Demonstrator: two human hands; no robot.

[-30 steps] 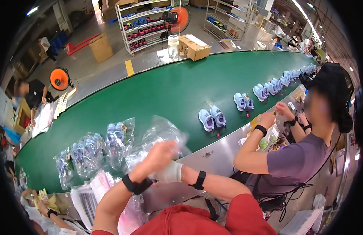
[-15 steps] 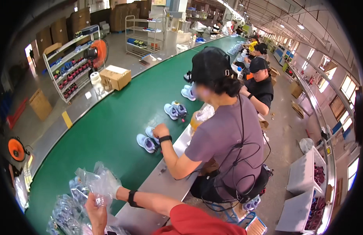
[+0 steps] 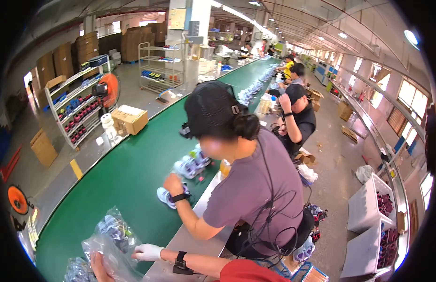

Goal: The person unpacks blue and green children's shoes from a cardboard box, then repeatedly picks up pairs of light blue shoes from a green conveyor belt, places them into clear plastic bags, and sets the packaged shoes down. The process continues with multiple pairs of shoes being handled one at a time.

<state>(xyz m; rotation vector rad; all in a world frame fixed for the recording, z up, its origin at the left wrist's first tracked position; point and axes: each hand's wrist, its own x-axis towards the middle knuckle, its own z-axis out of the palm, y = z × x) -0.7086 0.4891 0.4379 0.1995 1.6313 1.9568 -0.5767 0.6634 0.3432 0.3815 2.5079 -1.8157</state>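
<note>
A clear plastic bag (image 3: 105, 249) is stretched between my hands at the lower left, above the green belt. My left hand (image 3: 99, 269), bare and partly behind the film, is closed on the bag's near side. My right hand (image 3: 148, 252), in a white glove, pinches the bag's right edge; its fingertips are partly lost in the film. Just beyond lies a pair of pale blue shoes in clear plastic (image 3: 115, 229) on the belt. More bagged shoes (image 3: 79, 270) are heaped at the near left, partly cut off by the rim.
The green conveyor belt (image 3: 133, 178) runs away to the upper right, beside a metal ledge (image 3: 168, 261). A co-worker in a purple shirt (image 3: 255, 188) sits close on my right, one hand at a pale blue shoe (image 3: 166, 197). A cardboard box (image 3: 129, 119) stands across the belt.
My gloved right hand has moved down from the bunched plastic to the bag's right edge. The bag is now spread wider and lower, and my left hand has dropped toward the lower rim.
</note>
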